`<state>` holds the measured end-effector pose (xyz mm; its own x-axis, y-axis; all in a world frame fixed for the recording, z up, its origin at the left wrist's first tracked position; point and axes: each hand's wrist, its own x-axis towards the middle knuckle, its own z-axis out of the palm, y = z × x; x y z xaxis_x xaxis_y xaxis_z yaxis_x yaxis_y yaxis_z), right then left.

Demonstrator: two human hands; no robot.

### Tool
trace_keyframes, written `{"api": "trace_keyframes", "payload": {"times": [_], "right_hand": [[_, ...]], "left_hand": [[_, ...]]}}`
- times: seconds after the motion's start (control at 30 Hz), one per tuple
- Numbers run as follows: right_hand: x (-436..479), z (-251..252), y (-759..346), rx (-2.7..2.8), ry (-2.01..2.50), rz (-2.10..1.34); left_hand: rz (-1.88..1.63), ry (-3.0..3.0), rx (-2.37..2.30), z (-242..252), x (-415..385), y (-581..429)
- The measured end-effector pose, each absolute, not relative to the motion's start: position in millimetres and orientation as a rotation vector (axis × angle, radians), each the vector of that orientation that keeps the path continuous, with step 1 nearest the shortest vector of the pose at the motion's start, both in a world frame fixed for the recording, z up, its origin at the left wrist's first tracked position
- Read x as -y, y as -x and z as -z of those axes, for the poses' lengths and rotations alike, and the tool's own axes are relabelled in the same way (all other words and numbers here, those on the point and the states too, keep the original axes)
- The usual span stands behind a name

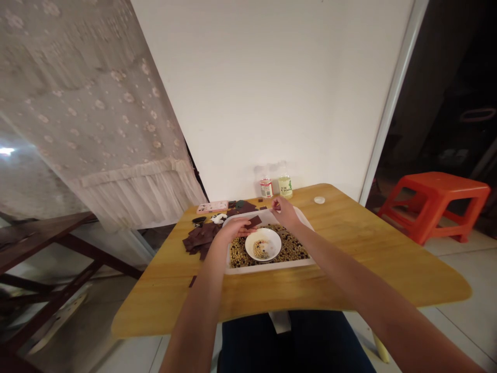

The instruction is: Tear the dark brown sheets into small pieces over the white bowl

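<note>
My left hand [235,228] holds a small flat dark maroon piece [253,222] between its fingers, just above the far left rim of a white bowl [278,247]. A small heap of pale and dark beads or beans lies in the bowl. The bowl rests in a white tray [272,268] filled with tan and black bead-like grains [295,247]. Over the far right part of the tray, my right hand [285,211] has its fingertips pinched together. Anything between them is too small to make out.
Left of the tray lies a pile of dark maroon pieces [200,239]. A pink phone [212,207], a crumpled white item [219,218] and two bottles [266,187] [284,186] stand or lie farther back. A white lid [319,200] is at right. An orange stool [437,199] stands beyond the table [361,269].
</note>
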<state>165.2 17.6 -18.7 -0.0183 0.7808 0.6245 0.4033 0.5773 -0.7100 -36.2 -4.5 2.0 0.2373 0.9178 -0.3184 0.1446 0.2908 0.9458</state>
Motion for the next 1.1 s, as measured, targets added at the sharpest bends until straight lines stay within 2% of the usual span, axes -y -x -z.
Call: {"api": "trace_keyframes", "payload": {"times": [0.37, 1.1], "right_hand": [[5, 7, -152, 1.805, 0.786, -0.324], [14, 4, -147, 1.851, 0.757, -0.172]], "left_hand": [[-0.754, -1.122, -1.136, -1, 1, 36], [-0.909, -1.009, -1.024, -15, 11, 25]]}}
